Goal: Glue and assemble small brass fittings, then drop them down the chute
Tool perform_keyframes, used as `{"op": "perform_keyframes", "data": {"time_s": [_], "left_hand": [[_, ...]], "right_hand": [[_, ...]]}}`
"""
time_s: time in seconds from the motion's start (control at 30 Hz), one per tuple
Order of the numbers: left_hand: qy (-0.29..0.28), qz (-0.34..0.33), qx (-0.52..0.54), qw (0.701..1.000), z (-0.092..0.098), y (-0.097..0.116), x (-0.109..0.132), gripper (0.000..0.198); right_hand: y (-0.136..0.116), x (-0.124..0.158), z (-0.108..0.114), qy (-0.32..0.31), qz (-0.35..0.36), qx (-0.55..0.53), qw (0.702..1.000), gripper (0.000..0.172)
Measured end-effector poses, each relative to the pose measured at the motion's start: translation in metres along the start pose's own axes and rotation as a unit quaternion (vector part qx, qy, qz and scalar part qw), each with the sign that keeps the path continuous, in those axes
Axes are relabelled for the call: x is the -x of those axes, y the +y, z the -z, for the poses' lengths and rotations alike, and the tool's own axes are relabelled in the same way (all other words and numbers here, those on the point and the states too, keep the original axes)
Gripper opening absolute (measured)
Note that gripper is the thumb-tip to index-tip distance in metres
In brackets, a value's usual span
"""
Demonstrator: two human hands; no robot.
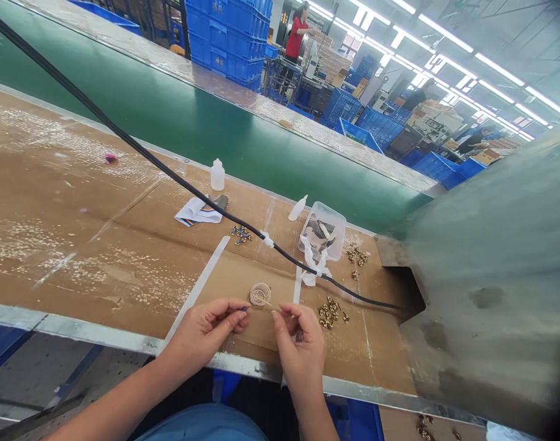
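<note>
My left hand (215, 326) pinches a small dark-blue piece (244, 309) between thumb and forefinger; its exact kind is too small to make out. In my right hand (302, 343) is a thin pale stick (264, 302), pointing left toward that piece. Just beyond my fingertips stands a small round clear dish (260, 293) on the cardboard. To the right of my right hand lies a pile of small brass-coloured parts (331, 312). Farther back, a cluster of small blue-and-gold pieces (240, 234) rests on the bench.
A black cable (169, 171) hangs diagonally across the bench. Behind it are a white bottle (218, 176), a small squeeze bottle (298, 209) and a clear plastic box (337, 225). A metal housing (481, 275) blocks the right side. Beyond runs a green conveyor belt (224, 131).
</note>
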State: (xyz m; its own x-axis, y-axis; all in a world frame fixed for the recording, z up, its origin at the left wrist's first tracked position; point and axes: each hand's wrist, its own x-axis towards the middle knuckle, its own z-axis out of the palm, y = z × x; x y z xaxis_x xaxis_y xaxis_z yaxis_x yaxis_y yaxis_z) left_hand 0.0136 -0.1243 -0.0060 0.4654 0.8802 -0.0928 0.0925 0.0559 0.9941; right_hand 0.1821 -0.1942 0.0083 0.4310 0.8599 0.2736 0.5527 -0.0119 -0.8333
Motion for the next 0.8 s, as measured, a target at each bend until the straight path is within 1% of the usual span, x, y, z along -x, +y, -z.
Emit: {"op": "perform_keyframes", "data": {"time_s": [0.07, 0.13, 0.2, 0.3, 0.43, 0.53, 0.7, 0.8], "left_hand": [[0.023, -0.043, -0.040, 0.998, 0.000, 0.002, -0.001, 0.024], [0.045, -0.089, -0.082, 0.992, 0.001, 0.003, -0.002, 0.020], [0.055, -0.105, -0.097, 0.988, 0.001, 0.001, -0.001, 0.019], [0.055, -0.079, -0.093, 0.991, 0.002, -0.004, 0.001, 0.019], [0.062, -0.054, -0.101, 0.991, 0.001, -0.010, 0.003, 0.017], [0.060, -0.057, -0.095, 0.992, 0.000, -0.011, 0.003, 0.016], [0.062, -0.071, -0.100, 0.990, 0.000, -0.004, 0.002, 0.014], [0.061, -0.071, -0.104, 0.990, 0.000, -0.002, 0.002, 0.015]], "right_hand": [[0.003, -0.005, 0.000, 0.000, 0.027, 0.022, 0.999, 0.015], [0.004, -0.010, -0.002, -0.016, 0.044, 0.035, 0.998, 0.015], [0.002, -0.013, -0.004, -0.031, 0.048, 0.046, 0.997, 0.013], [0.000, -0.016, -0.007, -0.044, 0.050, 0.058, 0.996, 0.013], [-0.001, -0.018, -0.008, -0.057, 0.069, 0.066, 0.994, 0.014], [-0.001, -0.019, -0.009, -0.057, 0.071, 0.067, 0.994, 0.014], [-0.001, -0.021, -0.007, -0.065, 0.061, 0.062, 0.994, 0.016], [-0.002, -0.022, 0.000, -0.041, 0.037, 0.038, 0.998, 0.017]]}}
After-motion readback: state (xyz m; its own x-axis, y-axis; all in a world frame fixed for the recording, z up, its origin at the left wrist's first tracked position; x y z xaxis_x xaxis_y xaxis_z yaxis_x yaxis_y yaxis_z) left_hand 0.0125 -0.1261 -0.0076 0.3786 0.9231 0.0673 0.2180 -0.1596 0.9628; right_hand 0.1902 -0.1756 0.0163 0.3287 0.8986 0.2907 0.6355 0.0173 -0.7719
